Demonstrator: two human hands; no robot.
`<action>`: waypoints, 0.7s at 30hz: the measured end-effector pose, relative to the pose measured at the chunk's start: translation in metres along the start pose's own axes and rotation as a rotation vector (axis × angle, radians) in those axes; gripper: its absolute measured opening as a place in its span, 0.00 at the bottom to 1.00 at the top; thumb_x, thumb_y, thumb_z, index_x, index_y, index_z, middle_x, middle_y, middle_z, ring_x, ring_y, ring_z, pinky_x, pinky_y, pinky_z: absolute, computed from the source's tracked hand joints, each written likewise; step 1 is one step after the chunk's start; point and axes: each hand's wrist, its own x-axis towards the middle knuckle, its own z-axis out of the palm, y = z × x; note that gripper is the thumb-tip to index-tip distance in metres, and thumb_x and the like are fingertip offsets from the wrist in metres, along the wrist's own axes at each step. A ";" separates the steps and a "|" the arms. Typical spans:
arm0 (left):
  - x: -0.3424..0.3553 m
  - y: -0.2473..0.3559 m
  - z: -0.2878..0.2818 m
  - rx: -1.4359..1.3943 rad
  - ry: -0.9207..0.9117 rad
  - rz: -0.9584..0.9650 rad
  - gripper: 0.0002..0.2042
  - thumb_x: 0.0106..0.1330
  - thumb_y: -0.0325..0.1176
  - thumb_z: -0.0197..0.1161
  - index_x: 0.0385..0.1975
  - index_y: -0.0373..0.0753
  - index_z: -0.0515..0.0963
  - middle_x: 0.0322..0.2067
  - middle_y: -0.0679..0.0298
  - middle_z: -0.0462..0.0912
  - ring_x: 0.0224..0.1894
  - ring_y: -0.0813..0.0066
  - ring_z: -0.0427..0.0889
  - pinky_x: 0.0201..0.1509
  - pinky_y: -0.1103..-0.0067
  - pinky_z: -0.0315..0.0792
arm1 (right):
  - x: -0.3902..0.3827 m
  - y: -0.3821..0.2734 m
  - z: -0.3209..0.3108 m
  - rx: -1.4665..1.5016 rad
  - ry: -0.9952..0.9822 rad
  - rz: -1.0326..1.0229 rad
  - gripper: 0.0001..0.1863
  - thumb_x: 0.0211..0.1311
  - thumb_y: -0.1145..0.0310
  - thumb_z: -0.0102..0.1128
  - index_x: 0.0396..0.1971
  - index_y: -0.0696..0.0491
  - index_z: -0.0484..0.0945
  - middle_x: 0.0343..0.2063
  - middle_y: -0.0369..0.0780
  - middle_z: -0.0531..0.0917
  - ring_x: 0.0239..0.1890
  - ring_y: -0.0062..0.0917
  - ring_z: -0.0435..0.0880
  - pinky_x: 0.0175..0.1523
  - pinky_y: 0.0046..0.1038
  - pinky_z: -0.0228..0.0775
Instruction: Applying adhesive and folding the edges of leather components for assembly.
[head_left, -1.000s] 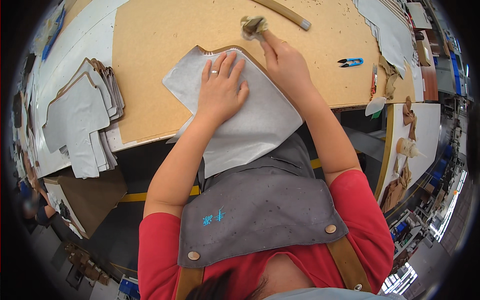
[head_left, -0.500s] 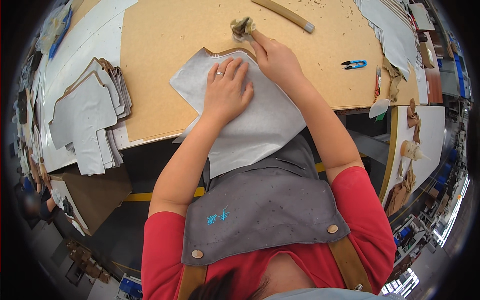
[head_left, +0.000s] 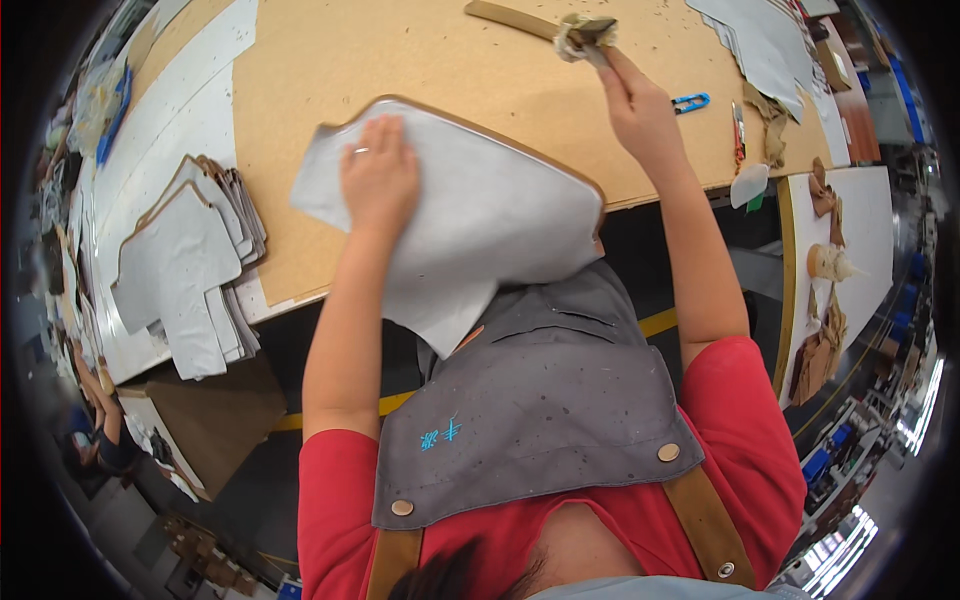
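Lying at the view's twelve o'clock, partly off the bench [head_left: 340,60], the grey panel [head_left: 480,200] looks smooth, angular and brown-rimmed along its top. The left hand [head_left: 382,175] rests on it, fingers flat and together; the right hand [head_left: 645,115], past one o'clock, pinches a crumpled cream wad [head_left: 572,42].

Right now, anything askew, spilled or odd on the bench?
The left stack of grey pieces is unevenly fanned and overhangs the table's front edge, so it looks askew. Dark flecks also litter the tan board, like loose scraps.
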 end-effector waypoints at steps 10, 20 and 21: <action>-0.006 0.046 -0.019 -0.306 0.009 0.397 0.19 0.60 0.39 0.54 0.51 0.43 0.70 0.55 0.62 0.68 0.62 0.67 0.61 0.66 0.65 0.47 | -0.083 0.013 -0.011 -0.069 -0.123 0.123 0.16 0.63 0.63 0.47 0.47 0.53 0.73 0.26 0.51 0.79 0.29 0.46 0.78 0.33 0.41 0.69; -0.022 0.088 -0.012 -0.385 -0.104 0.453 0.19 0.58 0.43 0.55 0.51 0.52 0.72 0.56 0.65 0.68 0.62 0.68 0.60 0.66 0.64 0.47 | -0.088 -0.007 0.010 -0.262 -0.238 0.086 0.18 0.63 0.63 0.47 0.50 0.51 0.71 0.21 0.47 0.79 0.23 0.40 0.79 0.27 0.36 0.72; -0.023 0.089 -0.011 -0.377 -0.122 0.453 0.19 0.58 0.43 0.55 0.51 0.52 0.73 0.56 0.65 0.68 0.62 0.68 0.60 0.66 0.64 0.47 | -0.085 -0.006 0.011 -0.254 -0.214 0.065 0.18 0.63 0.63 0.47 0.50 0.51 0.71 0.21 0.47 0.79 0.23 0.40 0.79 0.27 0.36 0.72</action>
